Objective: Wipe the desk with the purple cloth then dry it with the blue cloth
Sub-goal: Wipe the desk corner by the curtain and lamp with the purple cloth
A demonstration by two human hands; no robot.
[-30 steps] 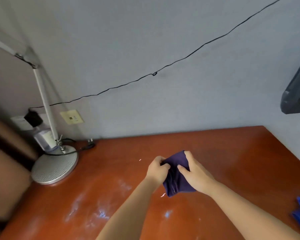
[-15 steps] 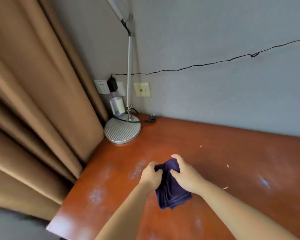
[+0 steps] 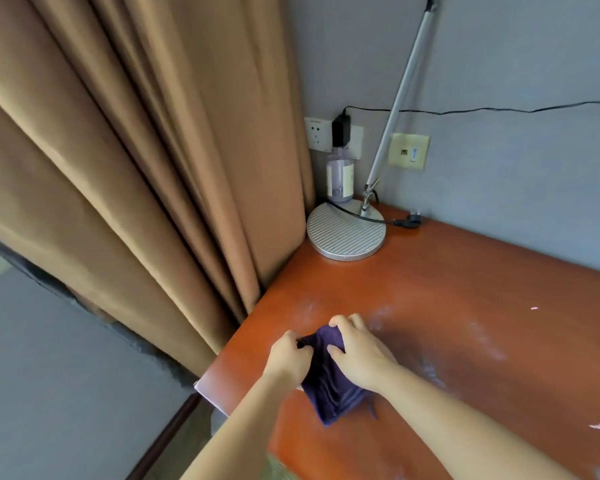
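The purple cloth [image 3: 329, 393] hangs bunched between both hands, just above the reddish-brown desk [image 3: 482, 306] near its left front corner. My left hand [image 3: 290, 358] pinches the cloth's upper left edge. My right hand [image 3: 359, 355] grips its upper right part, fingers curled over the fabric. White dusty smears and small pale scraps mark the desk surface around and to the right of the hands. The blue cloth is out of view.
A desk lamp with a round ribbed silver base [image 3: 345, 233] stands at the back left corner, with a clear bottle [image 3: 340, 178] behind it. A black cable and plug [image 3: 409, 221] lie beside the base. Brown curtains [image 3: 136, 168] hang against the desk's left edge.
My view has swung left, bringing the curtains and the desk's left edge into sight. Both hands, still holding the purple cloth, now sit nearer the desk's left front corner.
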